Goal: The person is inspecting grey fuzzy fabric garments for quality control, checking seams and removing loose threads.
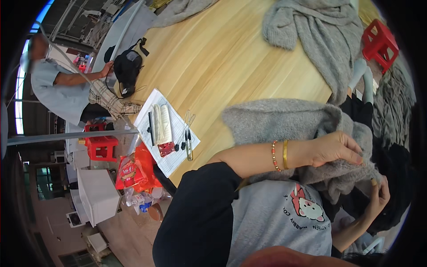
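A fuzzy grey knit garment (284, 120) lies partly on the wooden table and hangs over its edge toward my lap. My left hand (336, 149), with a beaded bracelet and gold-coloured bangles at the wrist, pinches a fold of the knit. Lower and further right, my right hand (378, 196) is closed at the garment's edge, its fingertips against the fabric. One of those fingertips wears a tan wrap. Bunched cloth between the hands hides part of the garment.
More grey knitwear (311, 31) lies at the table's far right. On the table's left, a paper sheet (171, 162) carries thread snips (189, 144), long pale packets and a red packet (166, 149). A black bag (128, 69) is near another person (62, 84). Red stools (380, 44) stand around.
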